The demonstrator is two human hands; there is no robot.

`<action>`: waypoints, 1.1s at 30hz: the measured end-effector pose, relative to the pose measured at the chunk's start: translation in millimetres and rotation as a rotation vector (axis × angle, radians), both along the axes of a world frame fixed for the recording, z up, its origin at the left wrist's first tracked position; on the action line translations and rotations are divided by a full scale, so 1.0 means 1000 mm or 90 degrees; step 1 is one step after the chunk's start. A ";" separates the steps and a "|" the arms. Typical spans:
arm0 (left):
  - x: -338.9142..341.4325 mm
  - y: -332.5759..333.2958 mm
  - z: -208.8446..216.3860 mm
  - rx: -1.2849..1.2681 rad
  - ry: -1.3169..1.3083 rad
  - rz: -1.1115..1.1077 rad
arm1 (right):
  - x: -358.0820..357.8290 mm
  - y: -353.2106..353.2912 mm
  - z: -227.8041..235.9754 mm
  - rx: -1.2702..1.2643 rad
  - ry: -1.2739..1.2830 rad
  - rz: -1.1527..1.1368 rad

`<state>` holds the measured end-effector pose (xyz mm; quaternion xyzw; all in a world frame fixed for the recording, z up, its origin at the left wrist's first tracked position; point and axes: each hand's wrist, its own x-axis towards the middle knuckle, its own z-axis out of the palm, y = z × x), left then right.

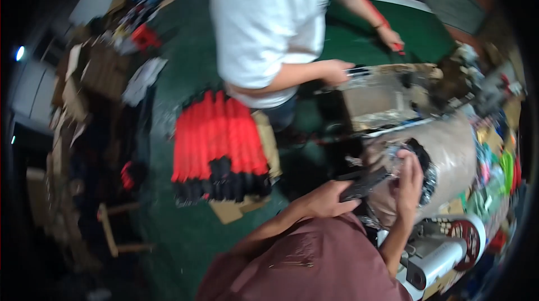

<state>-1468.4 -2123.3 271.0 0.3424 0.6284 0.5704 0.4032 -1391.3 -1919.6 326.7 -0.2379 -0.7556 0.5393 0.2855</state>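
Observation:
My left hand grips a dark, flat handled tool whose tip points at the end of a large brown wrapped bundle. My right hand presses flat against that bundle's end, where clear plastic film and a black patch show. Both my forearms come up from the lower edge over my maroon shirt. The picture is blurred, so the tool's kind is unclear.
A person in a white shirt stands ahead, both hands at a film-wrapped cardboard box on a green table. A stack of red-and-black rods lies on the green floor. A tape roll and cardboard clutter surround me.

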 end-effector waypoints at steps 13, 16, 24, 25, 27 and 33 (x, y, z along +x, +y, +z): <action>-0.001 -0.013 0.000 0.128 0.069 0.023 | 0.011 0.021 -0.019 0.018 -0.054 0.152; 0.001 -0.015 0.002 0.109 0.035 -0.004 | 0.005 0.016 -0.013 -0.011 -0.035 0.085; -0.005 -0.007 0.003 0.129 0.050 -0.010 | -0.009 -0.008 0.008 -0.081 -0.081 0.050; -0.007 -0.008 0.008 0.130 0.045 -0.016 | -0.005 -0.004 0.008 -0.074 -0.076 0.089; -0.010 -0.002 0.015 0.147 0.033 -0.042 | 0.004 0.008 0.010 -0.050 -0.072 0.095; -0.010 0.005 0.016 -0.001 0.013 -0.054 | 0.005 0.007 0.004 0.020 -0.104 -0.010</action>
